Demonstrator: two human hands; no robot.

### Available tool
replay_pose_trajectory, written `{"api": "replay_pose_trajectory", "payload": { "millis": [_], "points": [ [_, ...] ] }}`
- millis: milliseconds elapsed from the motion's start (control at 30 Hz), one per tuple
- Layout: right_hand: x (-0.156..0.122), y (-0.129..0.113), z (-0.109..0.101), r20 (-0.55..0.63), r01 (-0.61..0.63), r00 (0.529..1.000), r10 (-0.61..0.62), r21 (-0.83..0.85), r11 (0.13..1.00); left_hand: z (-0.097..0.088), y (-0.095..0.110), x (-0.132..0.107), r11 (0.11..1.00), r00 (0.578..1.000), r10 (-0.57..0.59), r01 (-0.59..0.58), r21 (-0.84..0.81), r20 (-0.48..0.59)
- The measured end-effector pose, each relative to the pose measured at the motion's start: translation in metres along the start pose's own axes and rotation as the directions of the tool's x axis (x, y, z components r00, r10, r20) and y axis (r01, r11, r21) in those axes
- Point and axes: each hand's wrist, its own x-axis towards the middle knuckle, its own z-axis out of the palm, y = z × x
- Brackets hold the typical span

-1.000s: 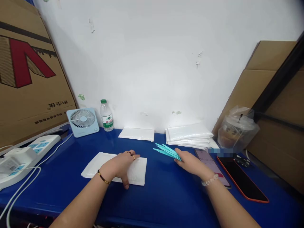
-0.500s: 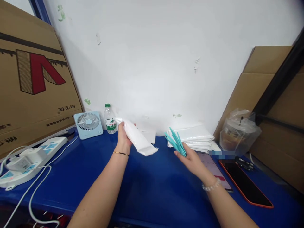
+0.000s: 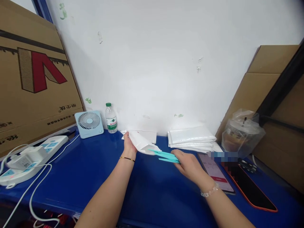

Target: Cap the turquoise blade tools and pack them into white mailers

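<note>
Leftward from the clasping right grip, turquoise strips reach the white pouch the left grip holds.

- Most fingers of the left hand are hidden behind the raised envelope.
- The gripped ends of the turquoise sticks are hidden inside the right hand.
- Toward the right edge of the worktop, the red-rimmed phone is partly blurred.
- Leftward, the power strip is cut off.
</note>
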Motion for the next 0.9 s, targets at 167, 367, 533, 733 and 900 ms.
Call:
{"api": "replay_pose_trajectory", "payload": {
  "millis": [167,367,533,733,900],
  "points": [
    [0.003,-0.003,-0.002,0.104,-0.035,0.993,0.051,-0.157,0.987,0.003,0.000,-0.002,0.998,0.998,0.065,-0.065,-0.011,-0.004],
    [0.009,-0.008,0.000,0.155,-0.078,0.982,0.104,-0.166,0.983,0.002,-0.006,-0.011,0.997,0.996,-0.014,0.008,0.071,0.085],
    [0.014,-0.008,0.001,0.136,-0.191,0.965,0.226,-0.229,0.955,0.003,-0.021,-0.025,0.969,0.956,-0.166,0.112,0.222,0.242],
    [0.013,-0.010,-0.004,0.132,-0.219,0.964,0.232,-0.108,0.970,0.004,-0.037,-0.028,0.972,0.942,-0.178,0.122,0.202,0.283],
    [0.015,-0.015,-0.005,0.165,-0.211,0.954,0.251,-0.230,0.950,0.003,-0.042,-0.028,0.991,0.960,-0.124,0.106,0.085,0.251]
  ]
}}
